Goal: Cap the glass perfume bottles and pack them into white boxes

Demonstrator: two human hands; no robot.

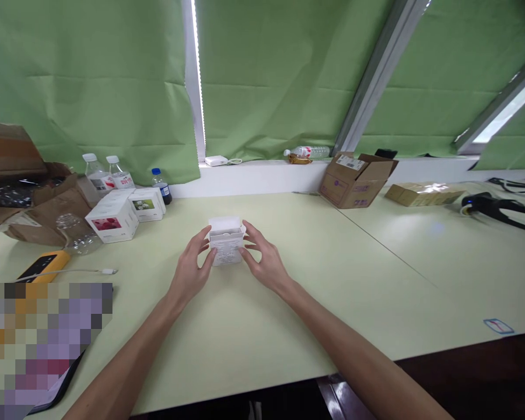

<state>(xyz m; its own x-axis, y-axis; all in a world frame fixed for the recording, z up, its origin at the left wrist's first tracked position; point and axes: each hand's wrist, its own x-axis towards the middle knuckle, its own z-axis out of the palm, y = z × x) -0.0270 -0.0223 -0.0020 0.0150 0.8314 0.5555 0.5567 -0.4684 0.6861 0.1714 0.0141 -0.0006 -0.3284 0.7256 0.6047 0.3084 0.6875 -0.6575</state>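
A small white box (227, 252) with fine print on its front face stands upright on the table. Its top is open, with a white flap raised at the back. My left hand (192, 265) grips the box's left side, thumb at the front lower edge and fingers along the side. On the opposite side my right hand (266, 262) grips it the same way, its index finger at the upper right corner. What lies inside the box is too hidden to make out.
Left on the pale table (245, 338) are white boxes (114, 219), a blue-capped bottle (161, 186), a clear plastic bottle (76, 233), a yellow device (44, 265) and a cable. A cardboard box (352, 184), a flat yellowish pack (422, 194) and a black device (499, 210) stand right.
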